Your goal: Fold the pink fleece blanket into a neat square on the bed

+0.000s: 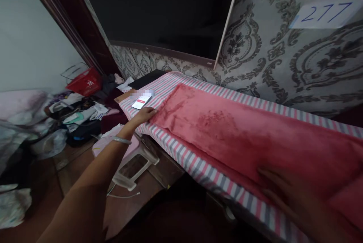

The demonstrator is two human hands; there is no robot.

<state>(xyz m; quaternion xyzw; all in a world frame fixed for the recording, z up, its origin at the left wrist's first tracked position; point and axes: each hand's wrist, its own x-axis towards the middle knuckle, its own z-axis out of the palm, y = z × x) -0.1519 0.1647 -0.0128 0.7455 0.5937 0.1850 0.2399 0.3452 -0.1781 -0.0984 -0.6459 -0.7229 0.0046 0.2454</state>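
A pink plush blanket [210, 118], folded into a long strip, lies on a table covered by a striped cloth [176, 150] in pink, grey and white. Darker brushed patches mark its pile. At the blanket's near left corner, my left hand [146, 114] is closed with its fingertips on the edge; a bracelet circles that wrist. My right hand [286, 190] is blurred over the blanket's near edge towards the right, its fingers stretched out and apart. Just beyond my left hand, a phone [141, 101] with a lit screen rests on the striped cloth.
A dark television [164, 8] hangs above the table on a patterned wall, where a paper [326, 12] reads 277. Below left stands a plastic stool [133, 160] with a cable on the floor. Piled clothes [85, 116] and a red basket [85, 81] fill the left.
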